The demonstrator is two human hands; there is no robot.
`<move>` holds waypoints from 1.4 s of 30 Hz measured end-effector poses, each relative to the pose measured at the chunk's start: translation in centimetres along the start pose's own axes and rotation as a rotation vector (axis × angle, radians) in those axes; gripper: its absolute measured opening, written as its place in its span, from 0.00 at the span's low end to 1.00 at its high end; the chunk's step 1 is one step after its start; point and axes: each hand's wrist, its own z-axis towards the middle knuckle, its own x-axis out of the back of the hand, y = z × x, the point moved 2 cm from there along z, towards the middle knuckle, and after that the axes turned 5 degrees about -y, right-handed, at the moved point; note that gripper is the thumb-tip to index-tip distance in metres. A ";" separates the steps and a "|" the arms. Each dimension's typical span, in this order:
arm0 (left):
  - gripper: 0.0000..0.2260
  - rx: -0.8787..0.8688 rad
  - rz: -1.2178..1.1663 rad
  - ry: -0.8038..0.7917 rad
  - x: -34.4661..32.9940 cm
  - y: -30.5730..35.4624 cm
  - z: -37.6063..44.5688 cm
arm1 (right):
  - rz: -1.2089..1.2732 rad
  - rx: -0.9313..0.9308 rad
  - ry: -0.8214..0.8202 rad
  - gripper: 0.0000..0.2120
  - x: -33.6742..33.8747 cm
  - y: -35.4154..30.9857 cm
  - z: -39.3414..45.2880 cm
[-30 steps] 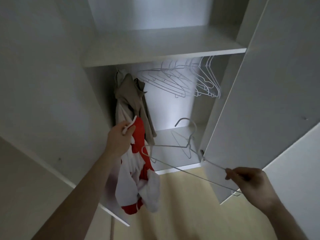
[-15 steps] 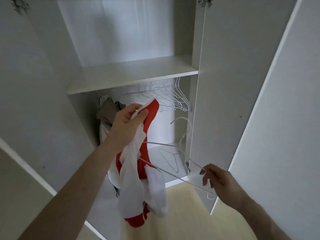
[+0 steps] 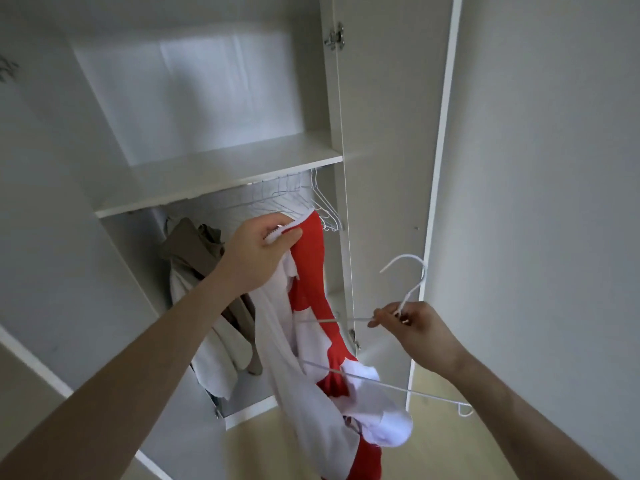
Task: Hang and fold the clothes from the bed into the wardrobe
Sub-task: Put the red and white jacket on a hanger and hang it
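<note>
before the wardrobe, left hand pinches the red-and-white garment, right hand grips the hanger: feed one arm fully through the neck.

Tall white laminate wardrobe, doors swung open, metal hinge on right door. Bare white shelf above hanging space. Plain pale grey wall right. Light wood-tone floor below. Soft dim daylight.
</note>
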 end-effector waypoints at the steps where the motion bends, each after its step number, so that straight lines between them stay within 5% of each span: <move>1: 0.08 -0.029 -0.014 -0.014 -0.5 1.1 -0.1 | -0.009 0.003 0.004 0.13 -0.2 -0.3 0.1; 8: 0.08 -0.159 -0.123 -0.091 -1.0 8.7 -2.6 | 0.087 0.114 0.299 0.13 -0.2 -1.6 0.0; 12: 0.08 -0.116 0.031 -0.370 -1.2 9.0 -6.6 | 0.191 0.206 0.460 0.22 0.8 -1.9 -0.6; 19: 0.13 -0.075 0.446 -0.684 -1.0 7.6 -9.0 | 0.243 0.322 0.404 0.18 2.8 -6.0 -0.5; 21: 0.15 -0.171 0.413 -0.599 0.0 8.9 -7.8 | 0.213 0.342 0.379 0.17 3.2 -6.9 -0.4; 24: 0.20 -0.318 0.614 -0.214 1.3 9.8 -4.0 | 0.190 0.386 0.318 0.16 3.8 -8.6 -0.4; 28: 0.12 -0.157 0.710 -0.302 -0.8 7.6 -0.3 | 0.193 0.434 0.292 0.17 4.5 -9.8 -0.6; 34: 0.16 -0.195 0.628 -0.251 -3.1 4.8 1.7 | 0.169 0.364 0.232 0.14 6.1 -7.6 -0.3; 36: 0.14 -0.157 0.553 -0.207 -3.3 4.2 2.1 | 0.140 0.274 0.348 0.07 7.5 -4.9 -1.5; 40: 0.18 -0.114 0.482 -0.146 -3.1 3.7 2.4 | 0.382 -0.111 0.925 0.29 5.9 5.0 -7.8; 42: 0.16 -0.159 0.480 -0.117 -2.9 4.2 2.5 | 0.464 -0.377 0.767 0.35 1.6 8.6 -9.6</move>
